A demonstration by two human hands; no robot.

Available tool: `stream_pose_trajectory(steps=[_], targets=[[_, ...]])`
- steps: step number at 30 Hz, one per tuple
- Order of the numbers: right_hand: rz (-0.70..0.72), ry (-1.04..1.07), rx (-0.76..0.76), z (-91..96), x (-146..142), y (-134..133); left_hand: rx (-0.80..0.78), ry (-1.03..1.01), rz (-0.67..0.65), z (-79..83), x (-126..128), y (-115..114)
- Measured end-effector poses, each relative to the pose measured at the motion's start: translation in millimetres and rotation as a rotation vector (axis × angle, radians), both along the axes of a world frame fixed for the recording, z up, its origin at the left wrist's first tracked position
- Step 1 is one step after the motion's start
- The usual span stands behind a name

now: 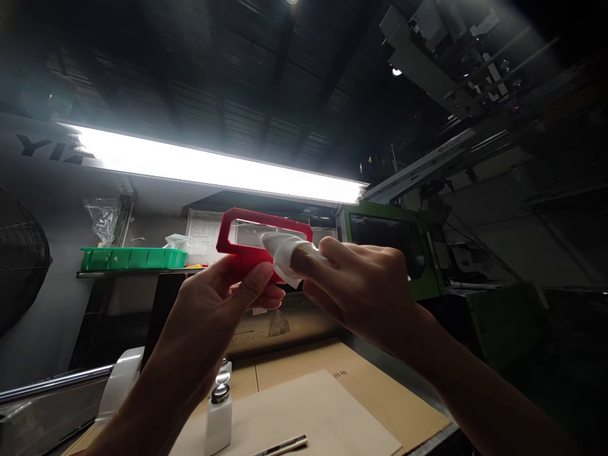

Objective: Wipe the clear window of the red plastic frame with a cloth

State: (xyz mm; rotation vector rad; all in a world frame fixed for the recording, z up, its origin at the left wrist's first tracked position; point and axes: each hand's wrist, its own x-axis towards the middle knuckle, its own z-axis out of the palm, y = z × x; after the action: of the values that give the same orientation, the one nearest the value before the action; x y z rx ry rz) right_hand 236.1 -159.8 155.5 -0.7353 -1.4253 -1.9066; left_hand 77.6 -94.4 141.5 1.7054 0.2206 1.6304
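Note:
My left hand (223, 297) is closed on the lower part of a red plastic frame (247, 237), a flat rectangular piece with an open window, held up in front of the strip light. My right hand (361, 288) presses a white cloth (285, 250), wrapped over its forefinger, against the red frame's lower right side. Both hands are raised well above the bench.
A white pump bottle (219, 408) stands on the cardboard-covered bench (380, 392) below, beside a pale sheet (308, 418) and a metal tool (282, 446). A green bin (133, 258) sits on a shelf at left. A green machine (394, 247) stands behind right.

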Motion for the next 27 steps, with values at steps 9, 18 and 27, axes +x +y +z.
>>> stream_pose_trajectory(steps=[9,18,27], targets=[[-0.027,0.046,0.050,15.2,-0.4,6.8,-0.002,-0.025,-0.014,-0.1,1.2,2.3],[0.037,0.010,-0.035,-2.0,-5.7,3.8,0.008,-0.023,-0.012,-1.0,-2.1,4.9],[0.021,-0.027,-0.198,-2.8,-5.3,9.1,-0.004,-0.020,-0.059,-2.6,-5.1,8.1]])
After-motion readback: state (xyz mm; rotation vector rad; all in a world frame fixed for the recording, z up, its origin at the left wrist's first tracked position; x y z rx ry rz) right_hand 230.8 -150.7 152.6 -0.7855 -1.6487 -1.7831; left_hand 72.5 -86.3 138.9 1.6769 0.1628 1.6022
